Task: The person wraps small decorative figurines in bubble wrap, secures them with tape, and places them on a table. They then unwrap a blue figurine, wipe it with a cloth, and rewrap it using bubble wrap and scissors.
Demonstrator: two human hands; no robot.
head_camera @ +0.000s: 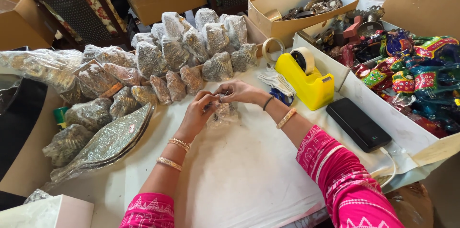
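Both arms wear bright pink sleeves with white printed patterns: zigzags and small motifs on the left sleeve (147, 211) at 7 o'clock, bands and a white stripe on the right sleeve (342, 180) at 5 o'clock. The left hand (199, 113) has two gold bangles (174, 153) on its forearm. The right hand (239, 92) has a thin dark band (267, 103) at the wrist and a gold bangle (286, 118) behind it.
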